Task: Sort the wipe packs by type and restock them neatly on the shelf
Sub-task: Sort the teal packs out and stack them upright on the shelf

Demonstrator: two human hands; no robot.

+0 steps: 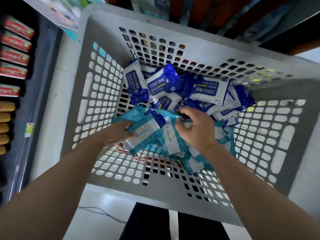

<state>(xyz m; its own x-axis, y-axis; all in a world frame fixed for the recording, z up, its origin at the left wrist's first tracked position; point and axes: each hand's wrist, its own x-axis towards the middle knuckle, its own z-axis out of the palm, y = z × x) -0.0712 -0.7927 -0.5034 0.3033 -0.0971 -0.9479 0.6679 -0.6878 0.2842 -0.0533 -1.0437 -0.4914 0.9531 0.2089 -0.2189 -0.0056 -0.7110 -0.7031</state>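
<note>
We find both grips inside the basket (97,54). L grip (119,134) clasps a teal wipe pack (149,134) at the basket's near-left; R grip (199,129) curls its fingers on a second teal pack (173,135) at basket centre. Remaining teal packs (194,163) heap at the basket's near side, and blue 75% alcohol packs (162,84) pile at its far side. A shelf (43,66) w/ red packs (15,40) stands left of the basket.

Blue wipe packs (164,84) heaped behind teal packs (171,142) (all jumbled) in a basket (76,70)
</note>
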